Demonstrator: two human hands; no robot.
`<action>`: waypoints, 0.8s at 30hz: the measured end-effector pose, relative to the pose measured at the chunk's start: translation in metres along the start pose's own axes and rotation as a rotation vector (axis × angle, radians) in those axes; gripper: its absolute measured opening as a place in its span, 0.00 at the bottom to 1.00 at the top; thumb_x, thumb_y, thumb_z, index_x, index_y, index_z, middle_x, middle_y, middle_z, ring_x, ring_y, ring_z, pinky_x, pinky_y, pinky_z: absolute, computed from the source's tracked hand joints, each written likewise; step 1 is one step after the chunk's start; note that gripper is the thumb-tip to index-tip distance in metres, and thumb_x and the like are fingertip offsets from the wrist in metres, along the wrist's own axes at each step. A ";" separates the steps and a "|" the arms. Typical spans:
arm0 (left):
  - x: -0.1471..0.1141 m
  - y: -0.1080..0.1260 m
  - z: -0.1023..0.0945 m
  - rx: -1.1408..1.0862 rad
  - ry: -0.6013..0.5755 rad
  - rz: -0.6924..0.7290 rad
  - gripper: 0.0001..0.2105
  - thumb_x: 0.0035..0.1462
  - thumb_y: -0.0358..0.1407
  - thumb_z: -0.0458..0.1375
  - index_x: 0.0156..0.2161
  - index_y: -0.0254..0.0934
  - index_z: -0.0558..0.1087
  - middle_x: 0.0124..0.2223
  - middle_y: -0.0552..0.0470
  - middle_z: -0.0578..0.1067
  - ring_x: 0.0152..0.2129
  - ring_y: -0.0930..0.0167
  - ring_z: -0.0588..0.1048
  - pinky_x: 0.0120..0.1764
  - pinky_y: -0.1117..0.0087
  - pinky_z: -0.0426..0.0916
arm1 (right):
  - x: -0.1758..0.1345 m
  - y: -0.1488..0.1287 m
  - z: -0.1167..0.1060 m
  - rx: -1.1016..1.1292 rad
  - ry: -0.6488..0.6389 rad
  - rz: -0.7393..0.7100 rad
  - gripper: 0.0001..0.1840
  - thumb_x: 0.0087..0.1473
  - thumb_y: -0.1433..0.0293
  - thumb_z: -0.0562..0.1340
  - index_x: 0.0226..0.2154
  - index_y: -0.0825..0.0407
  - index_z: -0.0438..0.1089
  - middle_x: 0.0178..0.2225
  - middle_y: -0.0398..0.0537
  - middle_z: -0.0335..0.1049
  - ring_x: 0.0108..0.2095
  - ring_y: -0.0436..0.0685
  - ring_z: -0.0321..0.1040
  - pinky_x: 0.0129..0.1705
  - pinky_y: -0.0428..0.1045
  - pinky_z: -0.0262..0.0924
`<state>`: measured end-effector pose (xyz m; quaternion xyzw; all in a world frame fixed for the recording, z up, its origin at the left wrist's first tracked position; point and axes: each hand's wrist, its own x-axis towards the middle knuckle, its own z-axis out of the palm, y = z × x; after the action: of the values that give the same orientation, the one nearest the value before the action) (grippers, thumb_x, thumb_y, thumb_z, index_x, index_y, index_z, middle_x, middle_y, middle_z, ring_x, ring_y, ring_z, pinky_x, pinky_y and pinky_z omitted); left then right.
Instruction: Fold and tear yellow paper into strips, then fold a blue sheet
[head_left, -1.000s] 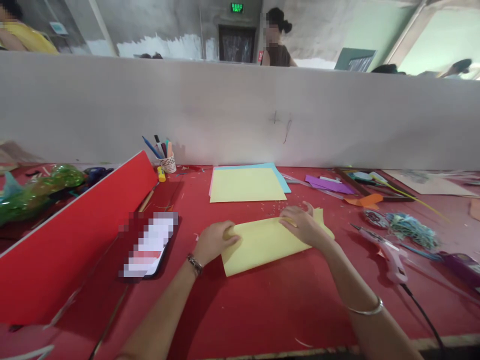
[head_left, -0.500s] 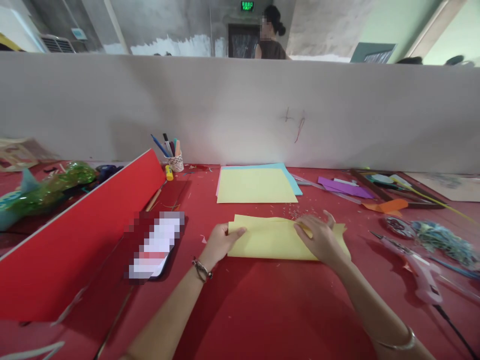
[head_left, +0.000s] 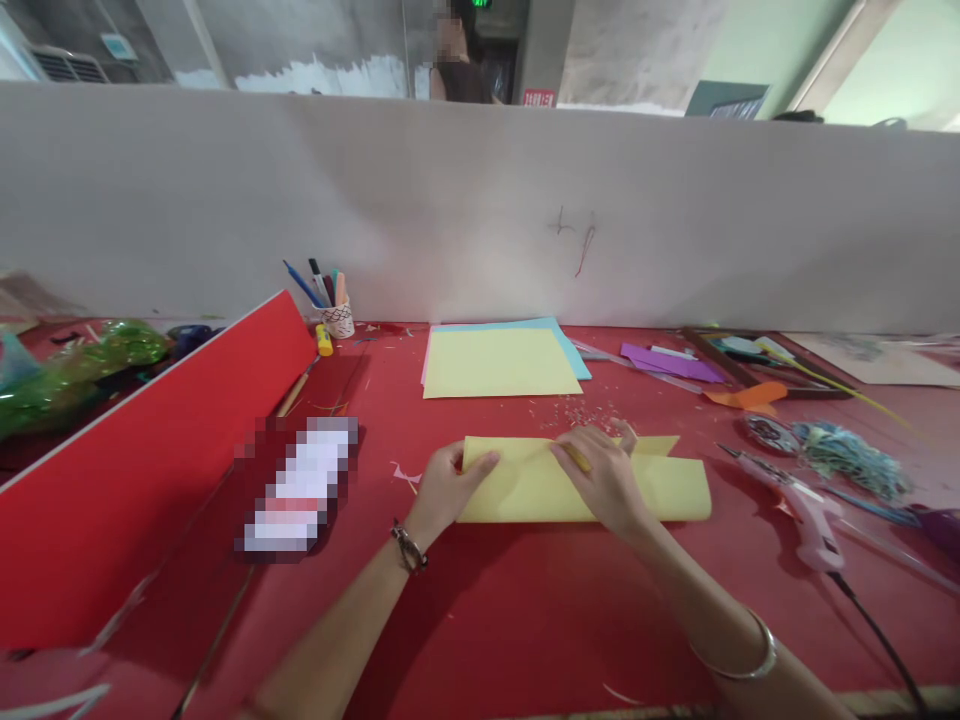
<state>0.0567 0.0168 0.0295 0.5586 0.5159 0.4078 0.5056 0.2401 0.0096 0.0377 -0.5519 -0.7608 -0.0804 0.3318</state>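
Observation:
A sheet of yellow paper [head_left: 525, 490] lies folded over lengthwise on the red table, its long fold toward me. At its left end my left hand [head_left: 450, 485] pinches the layers, thumb on top. My right hand [head_left: 600, 470] is at the upper edge near the middle, fingers bent and closed on the paper's edge. To the right of that hand the upper layer curls loosely, and a pointed corner of the under layer sticks out behind it. Further back is a stack of paper [head_left: 502, 362], yellow on top with blue and pink edges showing.
Left are a phone [head_left: 304, 490], a slanted red board [head_left: 157, 470], a pen cup [head_left: 335, 318] and a yellow glue stick [head_left: 324, 340]. Right are a pink glue gun [head_left: 806, 515] with its cord, tangled blue-green yarn [head_left: 851, 455], purple paper [head_left: 667, 362] and a frame [head_left: 814, 375]. A white partition [head_left: 450, 200] stands behind.
My right hand has slid left along the paper's upper edge, from near the right end to the middle. The folded layers' right end now spreads out. My left hand keeps its hold.

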 end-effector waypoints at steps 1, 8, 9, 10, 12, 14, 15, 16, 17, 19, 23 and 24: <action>0.000 0.000 0.000 0.011 -0.001 0.001 0.17 0.39 0.49 0.55 0.24 0.34 0.67 0.24 0.52 0.71 0.20 0.73 0.68 0.22 0.74 0.62 | 0.000 0.001 0.000 0.005 0.005 -0.003 0.19 0.56 0.63 0.46 0.20 0.51 0.62 0.20 0.40 0.67 0.24 0.49 0.64 0.45 0.53 0.37; 0.001 -0.004 0.002 0.116 0.048 0.050 0.20 0.41 0.52 0.52 0.16 0.36 0.57 0.15 0.60 0.54 0.13 0.79 0.53 0.16 0.77 0.47 | 0.000 0.006 -0.003 0.002 -0.031 -0.074 0.14 0.54 0.62 0.49 0.25 0.50 0.63 0.25 0.42 0.70 0.28 0.51 0.65 0.45 0.52 0.37; 0.001 -0.005 0.002 0.110 0.045 0.055 0.21 0.41 0.52 0.52 0.15 0.36 0.56 0.15 0.61 0.53 0.13 0.80 0.52 0.15 0.77 0.46 | 0.000 0.006 -0.003 -0.002 -0.042 -0.084 0.14 0.54 0.61 0.49 0.26 0.50 0.64 0.25 0.42 0.70 0.28 0.51 0.65 0.45 0.52 0.38; 0.001 -0.005 0.002 0.100 0.038 0.056 0.21 0.41 0.53 0.51 0.15 0.36 0.56 0.15 0.61 0.53 0.13 0.80 0.51 0.15 0.77 0.45 | 0.000 0.006 -0.003 -0.005 -0.051 -0.087 0.15 0.54 0.61 0.49 0.25 0.50 0.64 0.25 0.42 0.70 0.28 0.51 0.65 0.45 0.52 0.38; 0.002 -0.005 0.002 0.073 0.021 0.052 0.21 0.41 0.53 0.51 0.16 0.36 0.56 0.15 0.60 0.54 0.13 0.80 0.52 0.15 0.78 0.45 | -0.001 0.006 -0.003 0.001 -0.061 -0.081 0.16 0.54 0.60 0.48 0.23 0.50 0.63 0.23 0.41 0.69 0.26 0.50 0.65 0.44 0.52 0.38; 0.001 -0.005 0.002 0.044 0.013 0.047 0.21 0.41 0.53 0.51 0.17 0.36 0.58 0.16 0.60 0.56 0.13 0.80 0.53 0.14 0.78 0.46 | -0.001 0.004 -0.003 0.014 -0.068 -0.069 0.18 0.55 0.61 0.47 0.22 0.51 0.63 0.21 0.40 0.68 0.24 0.49 0.64 0.43 0.52 0.39; 0.001 -0.005 0.002 0.031 0.010 0.045 0.21 0.41 0.53 0.51 0.17 0.36 0.58 0.16 0.60 0.56 0.13 0.80 0.54 0.14 0.78 0.47 | 0.000 0.004 -0.004 0.017 -0.070 -0.064 0.19 0.56 0.61 0.46 0.21 0.51 0.63 0.20 0.40 0.67 0.24 0.49 0.64 0.43 0.51 0.38; 0.001 -0.005 0.002 0.018 0.004 0.041 0.20 0.41 0.53 0.52 0.18 0.36 0.59 0.16 0.60 0.57 0.13 0.80 0.55 0.14 0.78 0.47 | 0.000 0.003 -0.004 0.019 -0.069 -0.060 0.20 0.56 0.61 0.46 0.21 0.51 0.62 0.20 0.40 0.67 0.24 0.49 0.63 0.43 0.51 0.38; 0.001 -0.005 0.002 0.005 -0.005 0.035 0.20 0.41 0.53 0.52 0.19 0.35 0.60 0.16 0.60 0.58 0.13 0.79 0.56 0.14 0.78 0.48 | 0.000 0.003 -0.004 0.019 -0.064 -0.057 0.20 0.56 0.62 0.45 0.21 0.51 0.62 0.20 0.40 0.67 0.24 0.49 0.63 0.43 0.52 0.38; 0.000 -0.006 0.002 -0.009 -0.024 0.019 0.20 0.41 0.53 0.52 0.20 0.35 0.62 0.17 0.59 0.61 0.13 0.78 0.58 0.14 0.78 0.51 | 0.000 0.002 -0.005 0.020 -0.049 -0.054 0.20 0.57 0.62 0.45 0.22 0.51 0.63 0.21 0.40 0.68 0.24 0.49 0.63 0.43 0.52 0.37; -0.001 -0.005 0.002 -0.008 -0.022 0.016 0.19 0.41 0.52 0.53 0.22 0.35 0.64 0.18 0.57 0.64 0.14 0.77 0.61 0.15 0.77 0.55 | 0.000 0.006 -0.005 0.023 -0.022 -0.033 0.16 0.55 0.59 0.47 0.29 0.50 0.63 0.27 0.43 0.71 0.29 0.52 0.66 0.44 0.52 0.37; -0.001 -0.005 0.001 -0.015 -0.022 0.024 0.19 0.41 0.52 0.53 0.22 0.35 0.64 0.19 0.57 0.65 0.14 0.77 0.62 0.16 0.77 0.56 | 0.000 0.007 -0.005 0.024 -0.019 -0.027 0.15 0.54 0.58 0.48 0.30 0.50 0.63 0.28 0.44 0.71 0.29 0.52 0.66 0.44 0.52 0.37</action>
<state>0.0572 0.0155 0.0244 0.5656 0.5004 0.4115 0.5102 0.2484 0.0098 0.0398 -0.5385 -0.7721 -0.0706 0.3301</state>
